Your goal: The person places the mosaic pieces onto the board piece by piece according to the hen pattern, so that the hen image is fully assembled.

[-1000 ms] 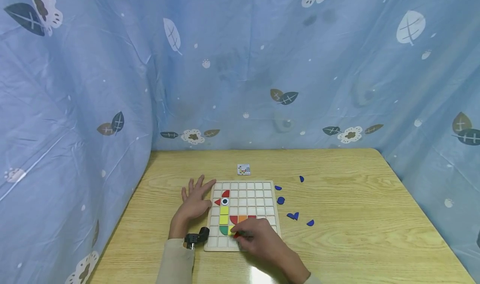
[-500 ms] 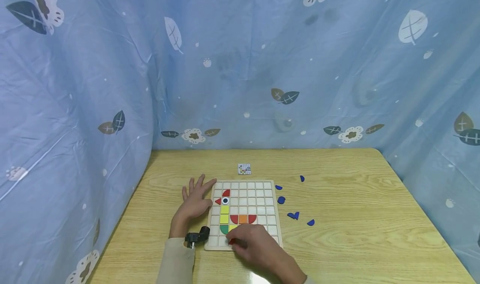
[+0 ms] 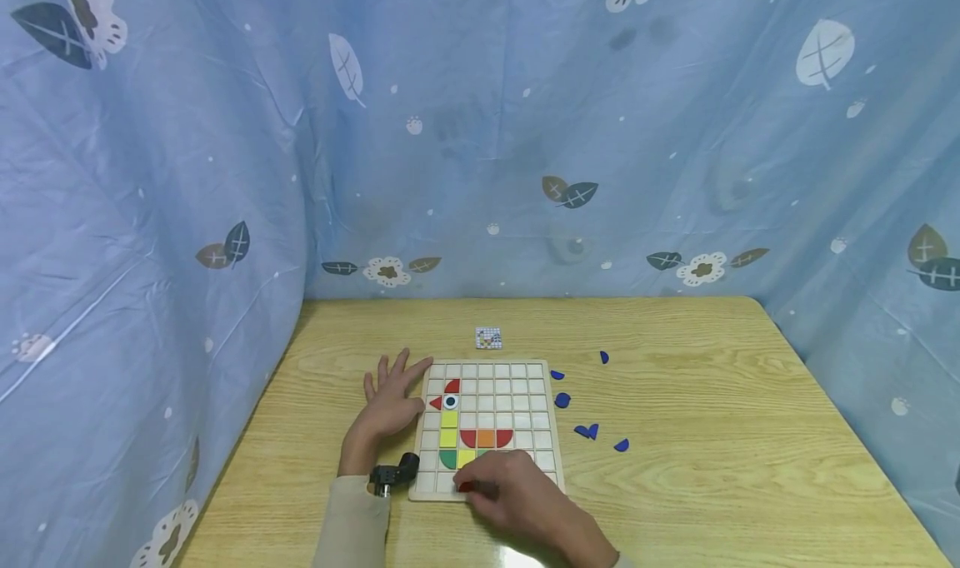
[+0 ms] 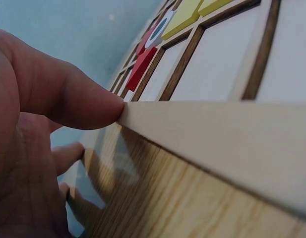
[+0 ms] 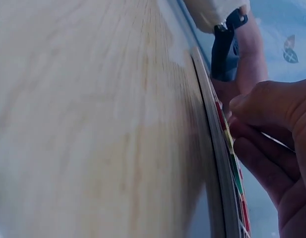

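A square wooden grid board (image 3: 502,388) lies on the table. My left hand (image 3: 390,410) rests at its left side with fingers spread, the thumb (image 4: 93,101) touching the board's edge in the left wrist view. Low on the board, my right hand (image 3: 517,489) pinches a small red piece (image 3: 465,487) at the bottom row; the fingers partly hide its shape. Set in the board are a red quarter circle (image 3: 453,386), a red triangle (image 3: 436,403), a round eye piece (image 3: 450,402), yellow squares (image 3: 448,438), a green quarter circle (image 3: 447,459) and an orange square (image 3: 486,439).
Several blue pieces lie loose right of the board, among them a half-round one (image 3: 622,445) and a round-looking one (image 3: 562,401). Behind the board is a small pattern card (image 3: 488,338). A blue curtain (image 3: 480,135) hangs around the wooden table (image 3: 712,401).
My right hand has moved slightly down and left with the red piece, from beside the yellow square to the bottom row. The left hand has stayed in place.
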A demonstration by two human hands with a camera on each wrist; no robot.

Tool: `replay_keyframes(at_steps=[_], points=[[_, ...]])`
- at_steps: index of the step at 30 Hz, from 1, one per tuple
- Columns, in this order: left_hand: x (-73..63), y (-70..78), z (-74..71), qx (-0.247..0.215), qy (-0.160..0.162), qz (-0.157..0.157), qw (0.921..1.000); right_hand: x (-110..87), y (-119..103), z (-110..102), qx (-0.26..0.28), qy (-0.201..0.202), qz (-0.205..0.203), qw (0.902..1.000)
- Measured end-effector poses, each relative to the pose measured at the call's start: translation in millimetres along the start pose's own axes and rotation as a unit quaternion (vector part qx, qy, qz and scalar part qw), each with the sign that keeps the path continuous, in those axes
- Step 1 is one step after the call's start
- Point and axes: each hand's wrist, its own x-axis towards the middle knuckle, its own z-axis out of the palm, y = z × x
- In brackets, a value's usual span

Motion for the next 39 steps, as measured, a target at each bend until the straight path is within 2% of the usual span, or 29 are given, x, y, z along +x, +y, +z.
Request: replay_keyframes(at_steps=[5,10,15,23,31,35,39], points=[[-0.1,1.0,0.0,0.001,-0.002,-0.003,1.0,-5.9,6.6,-9.9,0.018,0.031,-0.002,0.9994],[-0.3,0.4,-0.5,-0.001,-0.004,-0.003,1.0,-18.0,19.4,-33.1,0.014,0.064,0.019,0.9976],[-0.1,-0.5,-0.1,0.002,-0.004,-0.001,1.0,-38.6,37.0,-59.4,-0.014,0.107,0.038,0.9934],[-1.4,2.1,-1.2,0.003,-0.002,-0.002,1.0,-78.5,60.7,-99.1,-0.049,0.172,0.081,0.9804],[-2.4,4.3,-1.5,-0.003,-0.002,0.0,1.0,-108.0,74.6,-127.9,-0.069,0.172,0.137,0.973],[-2.2,4.7,-1.5,-0.002,-0.001,0.0,1.0,-115.3,80.1,-133.1,-0.061,0.159,0.174,0.9699],[-2.7,4.7,-1.4,-0.002,-0.002,-0.002,1.0,-117.9,83.9,-133.8,-0.038,0.148,0.189,0.9701]])
